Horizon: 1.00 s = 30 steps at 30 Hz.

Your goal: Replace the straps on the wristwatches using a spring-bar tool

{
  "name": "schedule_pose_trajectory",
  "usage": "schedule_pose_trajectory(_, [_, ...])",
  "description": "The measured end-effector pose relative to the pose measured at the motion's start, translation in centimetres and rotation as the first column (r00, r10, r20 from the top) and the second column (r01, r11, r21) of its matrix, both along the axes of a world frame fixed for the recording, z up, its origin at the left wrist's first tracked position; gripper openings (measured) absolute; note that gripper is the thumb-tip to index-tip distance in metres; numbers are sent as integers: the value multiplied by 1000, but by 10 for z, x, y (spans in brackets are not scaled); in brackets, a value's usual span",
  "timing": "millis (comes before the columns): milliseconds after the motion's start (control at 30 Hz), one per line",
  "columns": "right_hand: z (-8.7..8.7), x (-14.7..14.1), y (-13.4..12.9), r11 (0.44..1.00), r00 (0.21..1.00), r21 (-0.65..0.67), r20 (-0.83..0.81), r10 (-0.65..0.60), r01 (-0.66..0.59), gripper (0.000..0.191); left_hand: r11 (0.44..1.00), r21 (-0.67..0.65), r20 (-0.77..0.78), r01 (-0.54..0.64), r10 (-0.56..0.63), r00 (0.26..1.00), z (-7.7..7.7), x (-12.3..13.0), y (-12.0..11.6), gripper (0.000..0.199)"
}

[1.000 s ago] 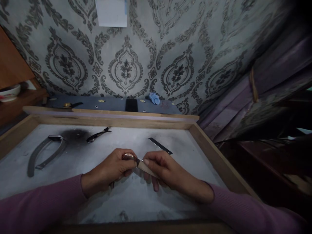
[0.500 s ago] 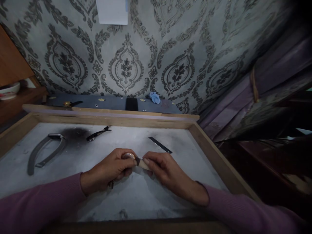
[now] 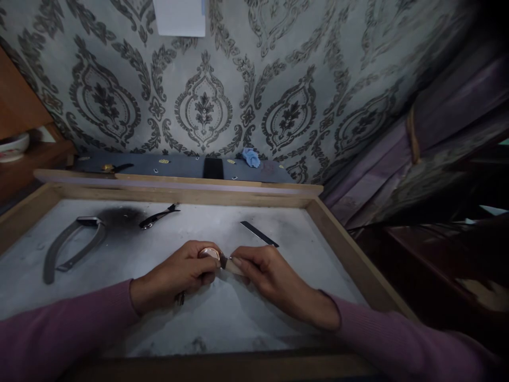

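Note:
A wristwatch with a round rose-gold case (image 3: 209, 254) is gripped in my left hand (image 3: 181, 273), its thumb lying across the case. Below that hand, a dark end (image 3: 181, 298) that looks like part of the band hangs out. My right hand (image 3: 270, 278) is closed on a pale, flat strap (image 3: 234, 267), dark where it meets the case. A tiny metal tip shows by the right thumb; whether it is a separate tool I cannot tell. Beyond my right hand a dark, flat blade-like strip (image 3: 259, 234) rests on the white surface.
A wooden frame (image 3: 350, 254) borders the white work surface (image 3: 191, 329). On the left lies a smartwatch with a grey strap (image 3: 59, 249); near it is a dark plier-like tool (image 3: 159, 216). A crumpled blue cloth (image 3: 251, 157) sits behind the frame, by the patterned wall.
The whole view has shifted slightly. The round case has tilted a little and its face looks brighter; both hands keep their grip in nearly the same place.

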State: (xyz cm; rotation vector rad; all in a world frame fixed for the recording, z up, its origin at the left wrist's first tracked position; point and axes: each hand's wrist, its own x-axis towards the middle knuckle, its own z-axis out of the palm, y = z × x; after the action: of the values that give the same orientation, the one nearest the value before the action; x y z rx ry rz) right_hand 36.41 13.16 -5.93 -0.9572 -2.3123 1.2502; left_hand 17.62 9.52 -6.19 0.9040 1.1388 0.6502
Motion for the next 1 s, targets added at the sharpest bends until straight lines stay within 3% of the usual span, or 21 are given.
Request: schedule_pose_trajectory(1000, [1, 0, 4, 998, 999, -36, 18, 43, -42, 32, 999, 30, -28, -40, 41, 999, 0, 4, -1, 4])
